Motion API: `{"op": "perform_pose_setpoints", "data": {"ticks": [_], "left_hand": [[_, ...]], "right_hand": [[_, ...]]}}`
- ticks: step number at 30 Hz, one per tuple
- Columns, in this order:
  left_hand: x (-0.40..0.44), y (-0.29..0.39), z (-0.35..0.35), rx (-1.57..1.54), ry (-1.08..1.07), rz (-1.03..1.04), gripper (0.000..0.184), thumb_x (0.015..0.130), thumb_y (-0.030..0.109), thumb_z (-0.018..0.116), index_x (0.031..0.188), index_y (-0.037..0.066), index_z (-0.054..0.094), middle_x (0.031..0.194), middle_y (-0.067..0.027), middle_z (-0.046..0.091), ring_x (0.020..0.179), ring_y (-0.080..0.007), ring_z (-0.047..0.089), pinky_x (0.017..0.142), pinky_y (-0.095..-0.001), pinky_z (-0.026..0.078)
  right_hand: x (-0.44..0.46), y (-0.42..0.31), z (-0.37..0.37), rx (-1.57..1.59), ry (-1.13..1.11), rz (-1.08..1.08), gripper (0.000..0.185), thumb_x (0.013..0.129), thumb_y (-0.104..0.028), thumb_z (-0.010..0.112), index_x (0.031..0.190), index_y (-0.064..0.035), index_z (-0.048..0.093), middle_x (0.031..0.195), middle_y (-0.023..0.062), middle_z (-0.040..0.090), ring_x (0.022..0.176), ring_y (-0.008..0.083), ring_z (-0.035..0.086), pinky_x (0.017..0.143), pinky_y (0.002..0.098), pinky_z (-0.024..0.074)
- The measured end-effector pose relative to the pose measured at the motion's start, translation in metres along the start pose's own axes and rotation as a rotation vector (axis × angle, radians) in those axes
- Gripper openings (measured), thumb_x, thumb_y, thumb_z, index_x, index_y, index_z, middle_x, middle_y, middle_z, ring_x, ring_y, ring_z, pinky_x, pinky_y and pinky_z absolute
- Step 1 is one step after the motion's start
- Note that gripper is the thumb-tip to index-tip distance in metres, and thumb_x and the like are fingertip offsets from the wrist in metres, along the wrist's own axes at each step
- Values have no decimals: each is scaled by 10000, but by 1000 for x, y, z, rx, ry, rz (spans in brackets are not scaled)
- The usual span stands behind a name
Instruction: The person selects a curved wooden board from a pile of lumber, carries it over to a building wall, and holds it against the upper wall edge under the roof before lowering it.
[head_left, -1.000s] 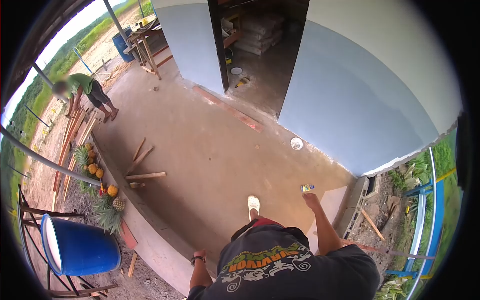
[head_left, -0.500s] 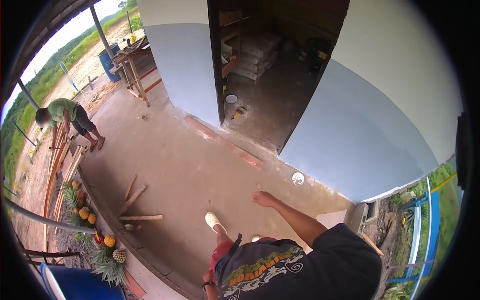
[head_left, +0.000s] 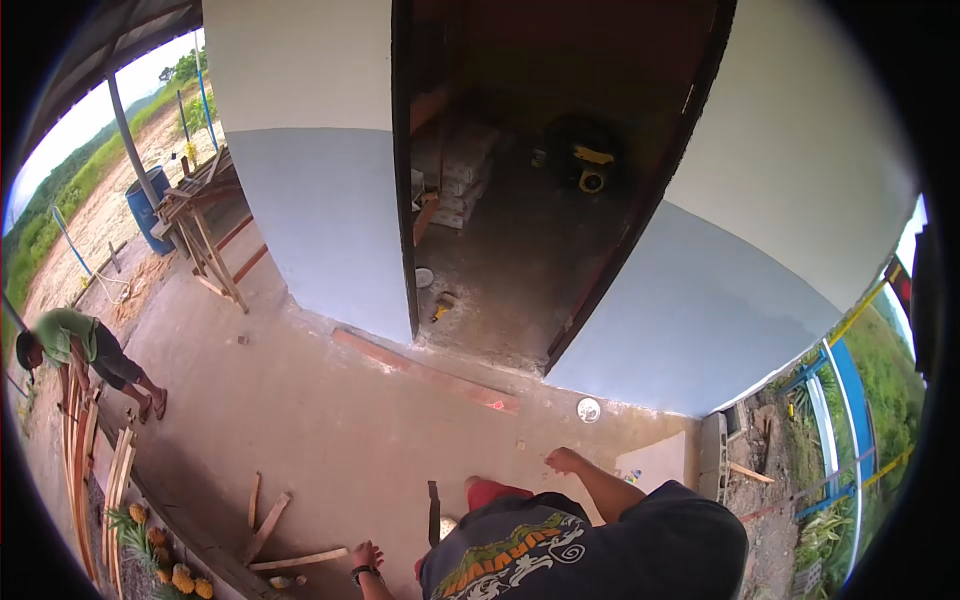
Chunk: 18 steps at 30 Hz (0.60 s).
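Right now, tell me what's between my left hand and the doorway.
In the head view, concrete floor, then a reddish board, lie between your left hand and the doorway.

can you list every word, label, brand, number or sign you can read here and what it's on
"SURVIVOR", most likely: orange lettering on the dark shirt, slightly blurred.
Small colourful item on the pale board: any label too small to read.
Stacked sacks through the doorway: any print too small and dark to read.
No other words or numbers can be made out.
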<state>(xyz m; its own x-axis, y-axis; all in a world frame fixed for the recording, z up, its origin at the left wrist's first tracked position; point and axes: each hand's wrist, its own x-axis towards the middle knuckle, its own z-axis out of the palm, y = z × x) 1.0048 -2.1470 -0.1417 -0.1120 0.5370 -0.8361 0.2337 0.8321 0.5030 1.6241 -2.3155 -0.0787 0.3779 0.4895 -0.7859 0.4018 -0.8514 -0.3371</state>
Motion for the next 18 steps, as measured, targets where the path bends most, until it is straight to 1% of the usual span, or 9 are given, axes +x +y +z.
{"op": "perform_pose_setpoints", "data": {"ticks": [2,4,7,9,11,13,15,17,18], "left_hand": [[36,67,0,-57,9,70,312,948,261,501,1170,60,591,872,-104,659,637,-222,634,487,-365,487],[62,121,7,-100,35,182,310,952,244,493,1182,57,587,872,-105,660,638,-223,636,483,-353,482],[91,176,26,-98,-5,216,306,960,239,489,1184,56,587,873,-115,663,634,-225,639,479,-354,481],[95,196,44,-21,4,118,354,952,263,497,1245,71,548,958,-114,667,730,-237,663,568,-379,528],[100,220,68,72,-34,24,349,951,261,497,1238,69,552,949,-114,667,724,-236,663,563,-378,528],[107,246,110,136,-107,-45,345,950,258,497,1231,67,556,941,-113,667,718,-234,662,559,-376,529],[112,274,140,189,-180,-48,341,949,256,497,1225,65,559,932,-113,667,712,-233,662,555,-375,529],[118,300,163,221,-244,-26,337,949,254,497,1218,63,563,923,-112,667,706,-231,661,550,-374,530],[122,314,172,237,-273,-15,335,948,253,497,1215,62,565,919,-112,666,702,-230,661,548,-373,530]], "right_hand": [[16,-1,-1,93,-17,81,413,914,-437,591,1115,-84,668,954,62,703,851,198,693,711,413,574],[27,-13,-6,153,-27,121,441,911,-455,591,1152,-91,647,999,68,698,854,206,692,715,409,570],[73,-38,-15,163,-92,202,439,910,-455,592,1148,-91,649,1006,76,696,859,204,693,726,413,571],[105,-71,-32,172,-92,217,429,907,-447,595,1138,-90,653,1002,74,696,858,202,693,717,414,573],[125,-100,-39,201,-112,257,419,904,-439,598,1128,-89,657,999,73,696,857,200,694,708,415,574],[166,-148,-65,144,-70,118,384,899,-419,591,1040,-75,686,897,79,703,783,210,699,663,389,578],[207,-195,-86,23,-66,106,362,887,-404,584,939,-66,703,770,87,688,683,222,690,608,357,569],[216,-262,-116,-32,40,-70,348,883,-389,576,890,-66,706,713,106,681,621,230,681,558,350,549],[208,-296,-140,27,103,-241,336,882,-381,574,909,-73,705,745,110,693,650,238,688,588,365,548]]}}
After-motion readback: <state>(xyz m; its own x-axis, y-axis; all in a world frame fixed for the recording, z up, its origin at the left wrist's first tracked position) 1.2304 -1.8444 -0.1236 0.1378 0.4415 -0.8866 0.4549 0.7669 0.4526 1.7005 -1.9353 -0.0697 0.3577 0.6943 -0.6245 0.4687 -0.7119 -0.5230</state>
